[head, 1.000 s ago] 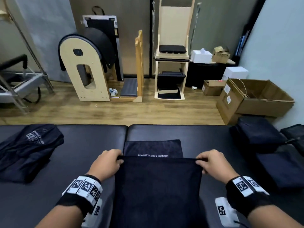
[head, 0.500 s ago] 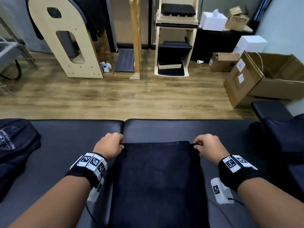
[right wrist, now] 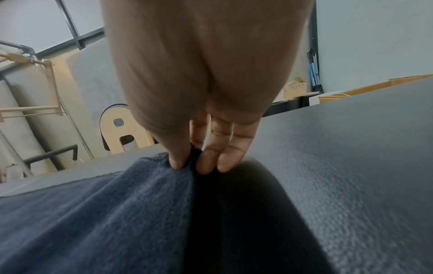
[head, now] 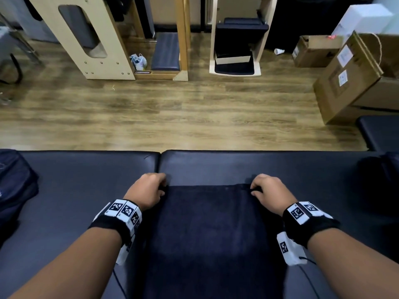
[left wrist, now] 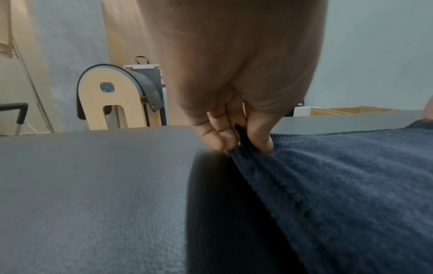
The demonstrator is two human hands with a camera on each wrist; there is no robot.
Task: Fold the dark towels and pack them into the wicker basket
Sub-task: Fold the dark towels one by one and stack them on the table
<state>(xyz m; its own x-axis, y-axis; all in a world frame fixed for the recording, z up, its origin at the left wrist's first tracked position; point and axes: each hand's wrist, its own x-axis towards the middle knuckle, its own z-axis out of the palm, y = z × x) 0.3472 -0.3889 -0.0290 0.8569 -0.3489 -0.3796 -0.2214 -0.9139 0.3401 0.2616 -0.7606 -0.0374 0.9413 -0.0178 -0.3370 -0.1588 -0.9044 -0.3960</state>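
Note:
A dark navy towel [head: 207, 229] lies folded over on the black padded table [head: 216, 165] straight in front of me. My left hand [head: 160, 187] pinches its far left corner, thumb on top and fingers [left wrist: 215, 133] at the edge of the towel [left wrist: 339, 176]. My right hand [head: 254, 187] pinches the far right corner the same way; in the right wrist view the thumb and fingers [right wrist: 211, 163] squeeze a ridge of the towel [right wrist: 105, 213]. Both corners sit low on the table. No wicker basket is in view.
A crumpled dark cloth with white print [head: 15, 186] lies at the table's left end. More dark towels [head: 382, 182] sit at the right end. Beyond the table's far edge is wooden floor, with wooden exercise equipment [head: 86, 39] and cardboard boxes [head: 354, 78].
Both hands carried the towel's near edge forward over the far part, covering the printed strip, and lowered the corners to the table. The head camera tilted downward.

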